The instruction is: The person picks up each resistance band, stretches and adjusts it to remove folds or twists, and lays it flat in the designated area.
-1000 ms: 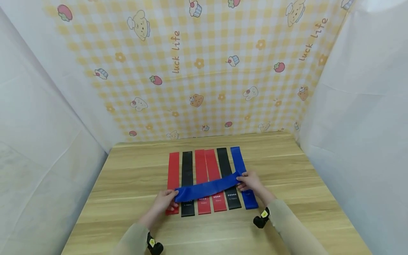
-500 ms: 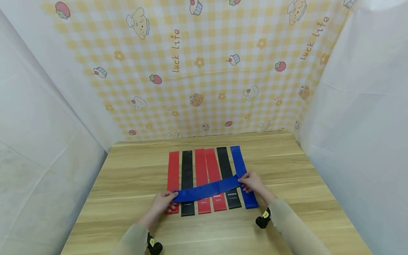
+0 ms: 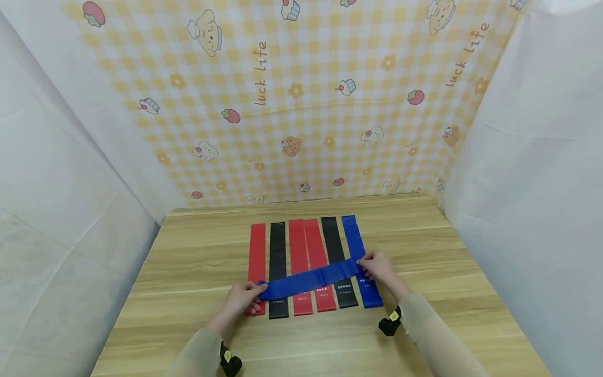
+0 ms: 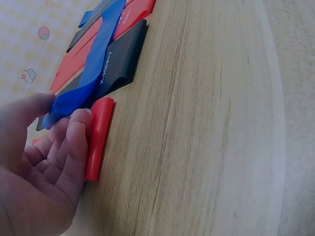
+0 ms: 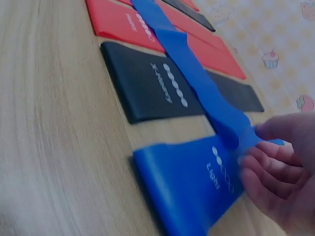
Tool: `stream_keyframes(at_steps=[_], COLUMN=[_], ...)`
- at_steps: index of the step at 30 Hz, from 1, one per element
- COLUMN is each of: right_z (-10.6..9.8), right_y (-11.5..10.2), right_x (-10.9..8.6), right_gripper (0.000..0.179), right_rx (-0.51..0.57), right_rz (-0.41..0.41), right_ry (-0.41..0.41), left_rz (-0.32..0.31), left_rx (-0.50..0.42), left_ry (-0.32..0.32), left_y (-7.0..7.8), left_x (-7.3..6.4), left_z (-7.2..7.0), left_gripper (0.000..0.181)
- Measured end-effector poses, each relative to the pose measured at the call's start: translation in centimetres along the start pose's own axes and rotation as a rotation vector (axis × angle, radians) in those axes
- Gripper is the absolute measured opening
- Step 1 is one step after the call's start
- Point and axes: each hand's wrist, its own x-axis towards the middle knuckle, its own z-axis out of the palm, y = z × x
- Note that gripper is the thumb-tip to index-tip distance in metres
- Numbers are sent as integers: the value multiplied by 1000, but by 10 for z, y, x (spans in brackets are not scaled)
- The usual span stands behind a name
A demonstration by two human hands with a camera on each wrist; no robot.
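Stretched crosswise between the two hands is a blue resistance band (image 3: 308,280), held over a row of flat bands. My left hand (image 3: 242,298) pinches its left end between thumb and fingers, above the leftmost red band (image 3: 257,246). At the other end my right hand (image 3: 378,268) pinches the blue band, over a second blue band (image 5: 182,182) marked "Light". Under the held band lie a black band (image 3: 278,246), two red bands side by side, the right one a red band (image 3: 314,241) marked "Heavy", and another black band (image 5: 152,88) marked "X-Heavy".
The bands lie on a wood-grain table (image 3: 198,251). Behind it hangs a yellow checked cloth (image 3: 282,120). White cloth walls (image 3: 61,199) enclose both sides. A black wrist camera (image 3: 390,322) sits at the right sleeve.
The right hand has shifted slightly right, with its end of the blue band now farther over the second blue band. The left hand has barely moved, and the row lies as before.
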Motion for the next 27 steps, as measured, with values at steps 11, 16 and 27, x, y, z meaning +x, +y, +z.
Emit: stream_keyframes(at_steps=[11, 16, 27], right_z=[49, 67, 82], right_y=[-32, -40, -45], right_x=[-12, -12, -7], right_gripper=[15, 24, 30], right_rx=[-194, -262, -401], right_rz=[-305, -321, -286], right_ry=[-98, -144, -115], left_rz=[-14, -5, 26], left_rx=[-21, -26, -24], left_ry=[34, 35, 85], left_y=[0, -1, 3], left_x=[1, 1, -1], left_z=[2, 2, 1], left_gripper=[37, 37, 37])
